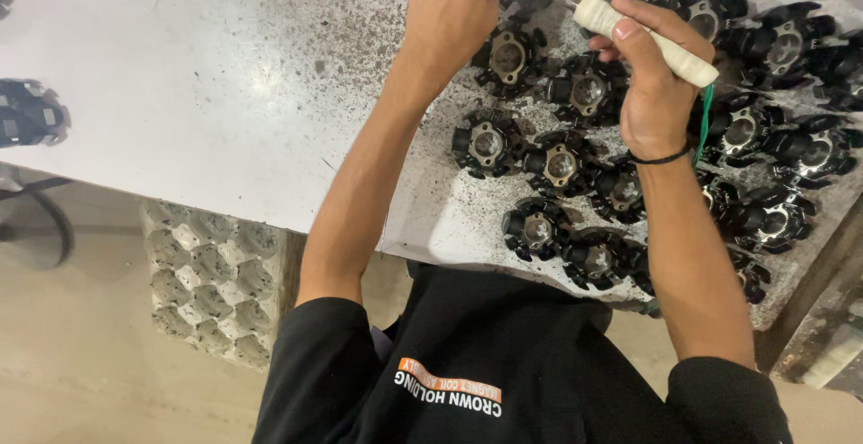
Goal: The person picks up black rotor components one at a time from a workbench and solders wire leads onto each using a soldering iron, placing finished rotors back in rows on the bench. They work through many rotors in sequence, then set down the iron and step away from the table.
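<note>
1. Two bare hands work over a white bench [225,93], seen from a camera that looks down over the person's head; the black shirt fills the bottom of the view.
2. Far left, one black part [31,113] sits alone at the bench edge, well apart from both hands.
3. Below the bench, left of centre, stands a stack of grey moulded trays [211,278].
4. Left hand [454,13]: reaching up to the top edge of the view, fingers curled down onto something near the tool's tip. The picture cuts off what it grips, so I cannot tell what it pinches.
5. Between the hands lies a cluster of black star-shaped parts with metal centres [557,165], packed side by side on the speckled bench.
6. Right hand [652,84]: closed in a fist around a tool with a pale wrapped handle [647,39].
7. The tool's long axis runs on a slant, from the handle end at lower right up and leftward toward the left hand. The hands are near each other, the tool bridging them.
8. Far right, more black parts [791,147] continue to the bench edge.
</note>
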